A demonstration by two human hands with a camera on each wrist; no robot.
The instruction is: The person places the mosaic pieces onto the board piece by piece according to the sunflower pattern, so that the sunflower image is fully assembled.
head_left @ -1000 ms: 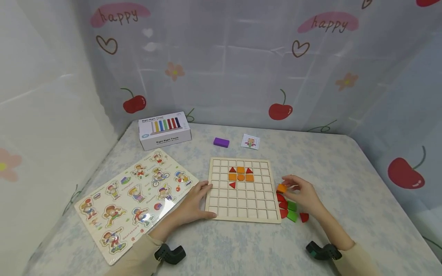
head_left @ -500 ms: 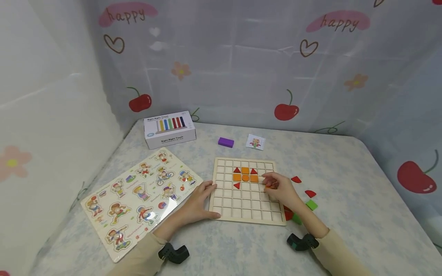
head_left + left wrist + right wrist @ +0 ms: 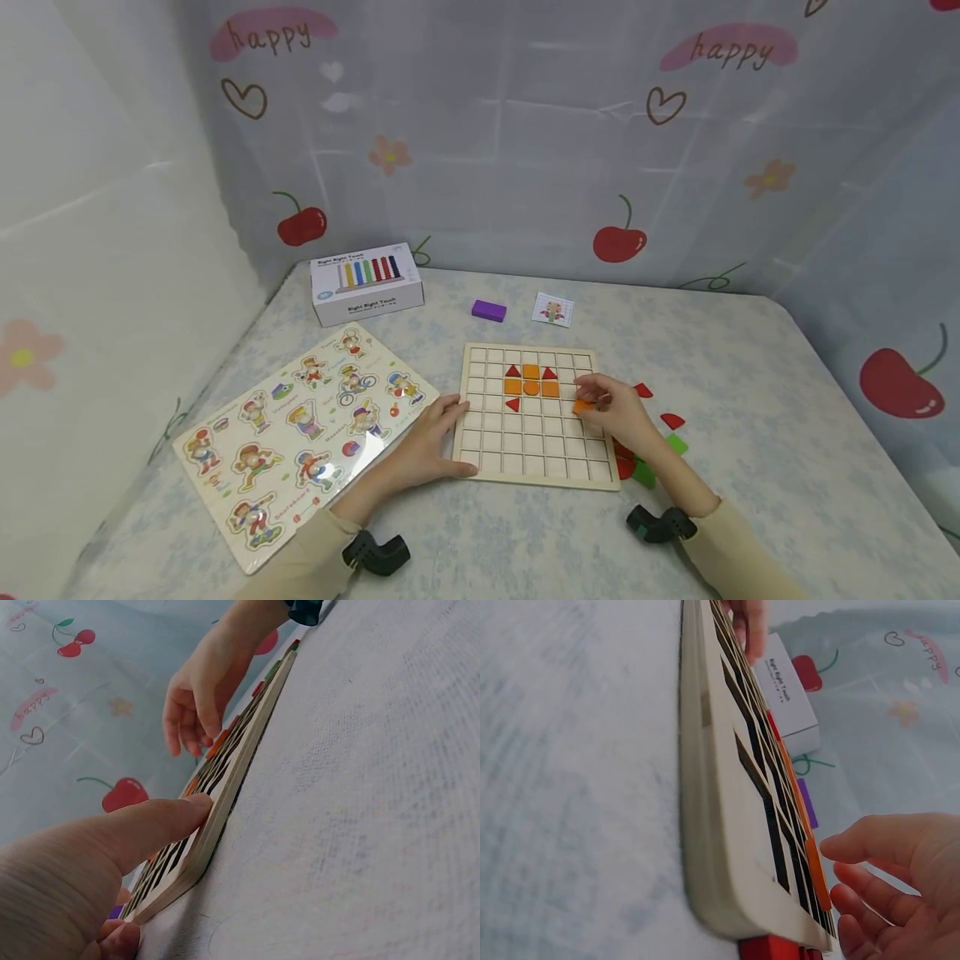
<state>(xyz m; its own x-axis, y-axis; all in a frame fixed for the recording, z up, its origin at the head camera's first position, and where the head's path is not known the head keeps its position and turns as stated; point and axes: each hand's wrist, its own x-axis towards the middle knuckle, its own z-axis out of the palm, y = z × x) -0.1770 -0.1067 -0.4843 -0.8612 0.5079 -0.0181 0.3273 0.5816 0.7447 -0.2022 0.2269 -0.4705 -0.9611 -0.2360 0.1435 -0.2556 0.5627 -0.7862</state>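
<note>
A wooden grid board (image 3: pixel 525 475) lies flat on the table. On it are red triangles (image 3: pixel 513 405), orange squares (image 3: pixel 531 372) and an orange circle (image 3: pixel 532 388). My left hand (image 3: pixel 427 446) rests against the board's left side, with the thumb (image 3: pixel 196 808) on its frame near the front corner. At the right part of the grid, my right hand (image 3: pixel 618 412) hovers with fingers loosely bent beside another orange square (image 3: pixel 817 874), which lies on the board. The thumb (image 3: pixel 844 844) is close to that square; whether it touches is hard to tell.
Red quarter-round pieces (image 3: pixel 672 421) and green squares (image 3: pixel 644 474) lie right of the board, partly under my right wrist. Behind it are a purple block (image 3: pixel 489 311) and a pattern card (image 3: pixel 553 309). A picture puzzle board (image 3: pixel 300 442) and a white box (image 3: pixel 367 283) stand left.
My right hand has carried the orange square from the loose pieces leftward onto the grid, and the square now shows more beneath the fingers. My left hand has stayed on the board.
</note>
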